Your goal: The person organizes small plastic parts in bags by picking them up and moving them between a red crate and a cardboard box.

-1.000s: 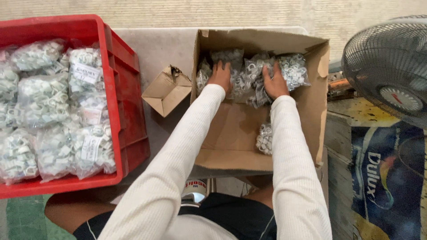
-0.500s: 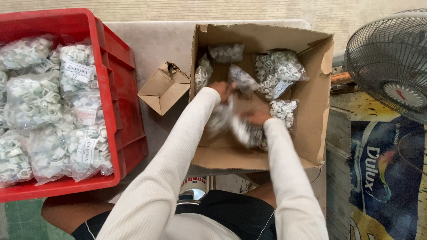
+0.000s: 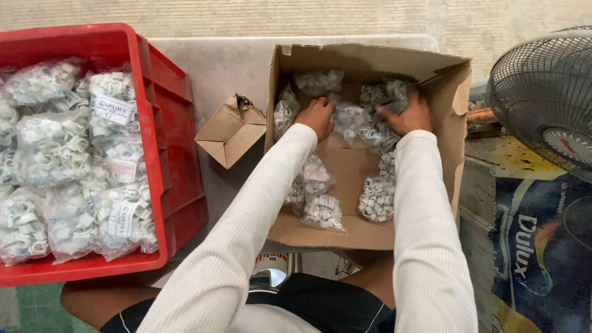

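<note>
On the table, our left hand and right hand grasp bags at the far edge inside the cardboard box.

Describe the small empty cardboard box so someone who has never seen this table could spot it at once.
Start at the big red crate full of clear bags on the left, then look right to the large open carton where both hands work. In the gap between them, on the grey tabletop, sits the small cardboard box. It alone is empty, tipped askew with its flaps open.

Grey tabletop, standing fan beside.
</note>
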